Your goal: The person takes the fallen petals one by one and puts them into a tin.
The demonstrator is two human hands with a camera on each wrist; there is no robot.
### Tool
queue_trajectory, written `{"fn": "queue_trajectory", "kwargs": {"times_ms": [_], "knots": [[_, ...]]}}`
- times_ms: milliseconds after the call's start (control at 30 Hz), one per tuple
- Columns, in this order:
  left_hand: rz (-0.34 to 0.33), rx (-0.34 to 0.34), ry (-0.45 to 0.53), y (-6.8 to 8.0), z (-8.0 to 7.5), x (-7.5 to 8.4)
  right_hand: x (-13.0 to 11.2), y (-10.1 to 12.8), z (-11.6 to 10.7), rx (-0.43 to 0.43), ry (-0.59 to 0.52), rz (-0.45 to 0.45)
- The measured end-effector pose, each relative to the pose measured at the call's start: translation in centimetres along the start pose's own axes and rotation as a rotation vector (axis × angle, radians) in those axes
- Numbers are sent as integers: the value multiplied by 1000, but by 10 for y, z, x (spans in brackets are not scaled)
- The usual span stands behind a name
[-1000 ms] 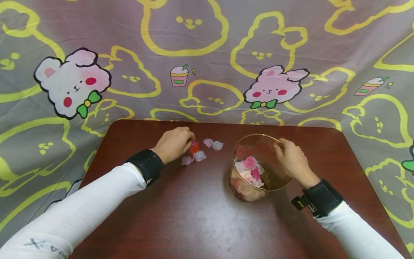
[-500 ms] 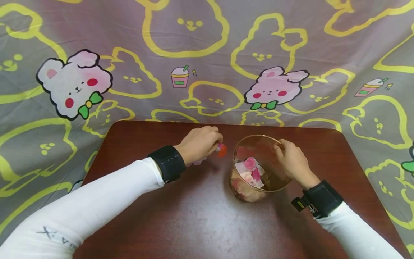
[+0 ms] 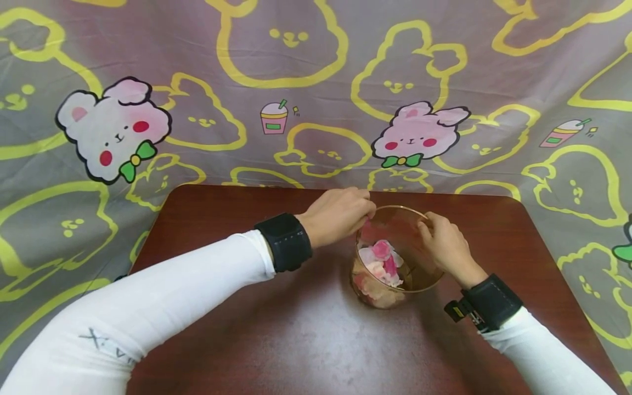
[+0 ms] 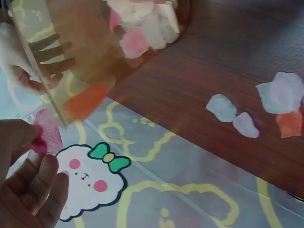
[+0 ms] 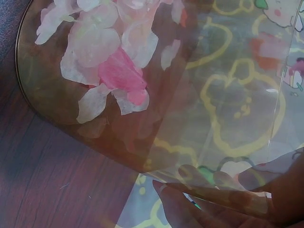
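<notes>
Left hand (image 3: 340,215) pinches a pink petal (image 4: 47,135) at the clear container's (image 3: 395,274) rim; right hand (image 3: 446,247) grips its opposite rim on the desk (image 3: 296,340).

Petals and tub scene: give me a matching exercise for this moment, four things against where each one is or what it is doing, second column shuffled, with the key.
Things:
1. left hand
2. right hand
3. clear tub
4. loose petals

States:
A. lie on the brown table, apart from the tub
B. grips the tub's rim on the side away from the other hand
C. pinches a pink petal at the tub's rim
D. stands on the table, with pink and white petals inside

Pairs: 1-C, 2-B, 3-D, 4-A
</notes>
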State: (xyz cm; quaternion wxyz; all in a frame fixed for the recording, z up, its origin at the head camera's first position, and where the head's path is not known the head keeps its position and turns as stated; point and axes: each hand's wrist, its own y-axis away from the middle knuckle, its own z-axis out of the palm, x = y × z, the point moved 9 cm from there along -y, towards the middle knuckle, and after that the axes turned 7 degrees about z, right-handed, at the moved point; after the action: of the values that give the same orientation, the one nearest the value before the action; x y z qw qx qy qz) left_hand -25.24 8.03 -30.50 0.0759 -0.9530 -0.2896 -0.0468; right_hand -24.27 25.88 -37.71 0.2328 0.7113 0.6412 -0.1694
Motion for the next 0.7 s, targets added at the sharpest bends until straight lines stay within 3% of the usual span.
{"fn": "queue_trajectory", "kwargs": {"times_ms": [300, 700], "knots": [[32, -8, 27, -16, -6, 15, 1, 0, 0, 1, 11, 10], [74, -46, 11, -25, 6, 37, 0, 0, -1, 7, 10, 13]]}}
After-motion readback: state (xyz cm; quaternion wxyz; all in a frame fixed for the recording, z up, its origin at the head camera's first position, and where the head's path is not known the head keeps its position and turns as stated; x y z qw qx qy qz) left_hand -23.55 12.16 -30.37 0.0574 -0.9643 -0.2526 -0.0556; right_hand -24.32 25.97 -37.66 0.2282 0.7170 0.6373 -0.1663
